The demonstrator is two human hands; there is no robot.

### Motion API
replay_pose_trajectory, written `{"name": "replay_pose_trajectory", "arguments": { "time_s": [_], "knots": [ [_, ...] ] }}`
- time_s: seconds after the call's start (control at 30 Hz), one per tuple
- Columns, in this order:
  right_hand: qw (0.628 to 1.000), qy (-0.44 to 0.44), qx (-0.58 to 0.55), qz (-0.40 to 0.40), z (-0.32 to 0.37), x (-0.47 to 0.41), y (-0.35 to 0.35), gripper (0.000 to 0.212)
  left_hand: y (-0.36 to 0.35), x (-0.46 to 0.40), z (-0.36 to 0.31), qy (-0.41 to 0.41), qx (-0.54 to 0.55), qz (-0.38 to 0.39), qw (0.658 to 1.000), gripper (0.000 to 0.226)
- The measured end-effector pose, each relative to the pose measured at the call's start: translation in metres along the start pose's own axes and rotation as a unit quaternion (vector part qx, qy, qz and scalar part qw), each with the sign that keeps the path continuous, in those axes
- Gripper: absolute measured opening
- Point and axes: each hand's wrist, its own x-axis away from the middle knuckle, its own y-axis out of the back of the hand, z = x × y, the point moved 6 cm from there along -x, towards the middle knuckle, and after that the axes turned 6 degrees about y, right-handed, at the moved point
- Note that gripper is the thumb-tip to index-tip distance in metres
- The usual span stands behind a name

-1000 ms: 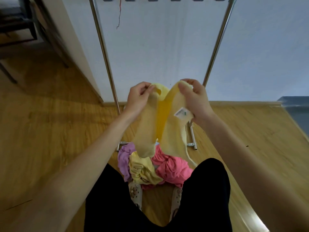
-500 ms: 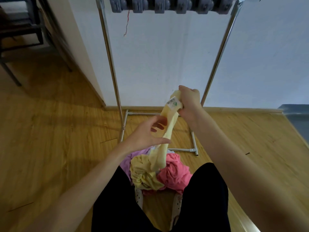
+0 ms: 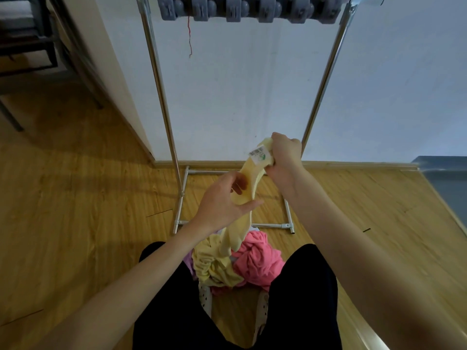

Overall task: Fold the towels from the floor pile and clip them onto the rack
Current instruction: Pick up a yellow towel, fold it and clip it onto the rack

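Yellow towel (image 3: 249, 184), bunched into a narrow rope, strung from the right hand (image 3: 285, 154) down through the left hand (image 3: 225, 200) to the floor pile (image 3: 237, 261).

Head view, edges and free room: chrome rack (image 3: 161, 97) straight ahead, two uprights against the white wall (image 3: 240, 84), open gap between them. Row of grey clips (image 3: 249, 8) along the top bar, cut off by the top of frame, nothing clipped on; red thread (image 3: 189, 36) dangling below one clip. Rack base tubes (image 3: 182, 198) flat on the floor just beyond the pile. Wall corner jutting out left of the rack; dark furniture legs (image 3: 30, 46) far left, well apart from the hands. Grey-blue block (image 3: 444, 178) at right edge.

Surface and room: wood plank floor (image 3: 75, 210), baseboard along the wall. Pile holds a crumpled yellow piece, a pink towel (image 3: 257, 258) to its right, a sliver of purple at its left edge. Sits between black-trousered knees (image 3: 303, 286), perforated light shoes (image 3: 204, 299) partly under it.

Hands: right raised higher, near the right upright, fist closed round the towel's top end, white barcode label (image 3: 260, 154) showing just beside the knuckles. Left lower and nearer, palm up, fingers and thumb curled loosely round the towel's middle. Lower end of the held towel touching the pile. Both forearms bare, reaching forward.
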Motion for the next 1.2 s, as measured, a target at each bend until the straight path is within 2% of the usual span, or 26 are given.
{"name": "replay_pose_trajectory", "arguments": {
  "time_s": [0.07, 0.13, 0.27, 0.37, 0.47, 0.57, 0.67, 0.77, 0.87, 0.93, 1.03, 1.2],
  "knots": [
    [1.0, 0.02, 0.016, -0.005, 0.005, -0.001, 0.003, 0.036, 0.0, -0.004, -0.004, 0.0, 0.018, -0.027, 0.999, 0.022],
    [1.0, 0.023, 0.012, 0.006, 0.012, 0.002, 0.005, 0.041, 0.001, -0.006, -0.005, 0.003, 0.025, -0.033, 0.999, 0.014],
    [0.999, 0.016, 0.034, -0.023, 0.018, -0.01, 0.023, 0.028, 0.014, -0.012, 0.009, 0.051, 0.083, -0.043, 0.994, 0.009],
    [0.994, -0.003, 0.101, 0.039, 0.011, -0.022, 0.034, 0.003, 0.031, -0.02, 0.011, 0.105, 0.147, -0.098, 0.979, 0.01],
    [0.992, -0.016, 0.093, 0.084, 0.001, -0.025, 0.044, 0.006, 0.042, -0.026, 0.004, 0.143, 0.196, -0.141, 0.96, 0.01],
    [0.994, -0.017, 0.038, 0.105, -0.004, -0.023, 0.054, 0.037, 0.049, -0.029, -0.004, 0.16, 0.255, -0.153, 0.941, 0.012],
    [0.99, 0.009, 0.041, 0.134, -0.01, -0.02, 0.061, 0.036, 0.055, -0.028, -0.016, 0.164, 0.28, -0.159, 0.932, 0.018],
    [0.977, 0.085, 0.12, 0.153, -0.01, -0.016, 0.064, 0.029, 0.059, -0.029, -0.021, 0.173, 0.304, -0.175, 0.921, 0.013],
    [0.94, 0.17, 0.22, 0.199, -0.008, -0.01, 0.061, 0.04, 0.066, -0.031, -0.026, 0.174, 0.314, -0.187, 0.915, 0.011],
    [0.909, 0.22, 0.279, 0.217, -0.007, -0.008, 0.057, 0.039, 0.071, -0.032, -0.031, 0.17, 0.322, -0.189, 0.912, 0.012],
    [0.848, 0.329, 0.379, 0.17, -0.001, -0.01, 0.053, 0.02, 0.076, -0.032, -0.038, 0.165, 0.324, -0.189, 0.912, 0.013],
    [0.711, 0.534, 0.445, 0.104, 0.009, 0.0, 0.052, 0.018, 0.086, -0.03, -0.045, 0.167, 0.345, -0.209, 0.899, 0.011]
  ]
}}
